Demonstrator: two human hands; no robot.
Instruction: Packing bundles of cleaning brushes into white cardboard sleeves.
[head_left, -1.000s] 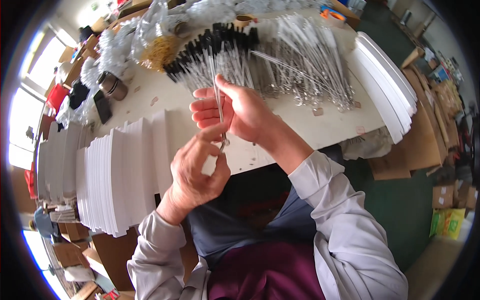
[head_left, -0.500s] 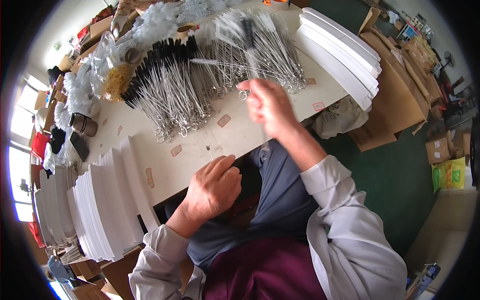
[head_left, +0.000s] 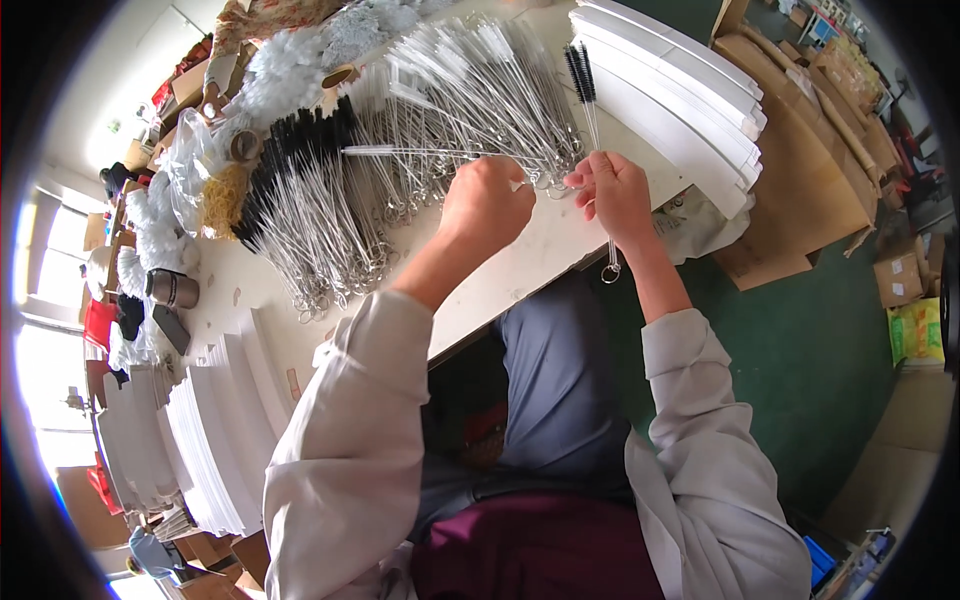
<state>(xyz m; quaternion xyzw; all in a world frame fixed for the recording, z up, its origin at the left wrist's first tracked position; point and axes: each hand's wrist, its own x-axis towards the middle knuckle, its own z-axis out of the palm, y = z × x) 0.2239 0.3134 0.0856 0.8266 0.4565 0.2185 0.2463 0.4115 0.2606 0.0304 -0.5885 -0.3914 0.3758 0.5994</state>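
My right hand is closed round the wire handle of a black-bristled brush. Its bristle end points up and away, and the ring end hangs below my palm. My left hand is closed at the near edge of a pile of white-bristled wire brushes. Something small and white shows at its fingertips, but I cannot make out what it grips. One white brush lies crosswise over the pile, its handle running behind my left hand. Left of these lies a heap of black-bristled brushes, ring ends toward me.
White strip stacks lie at the table's right and near left. Yellow ties, a tape roll and clear plastic bags sit at the far left. A cardboard box stands to the right.
My right hand has moved right with the black brush, away from the pile. My left hand has risen from the table's front edge to the white brushes.
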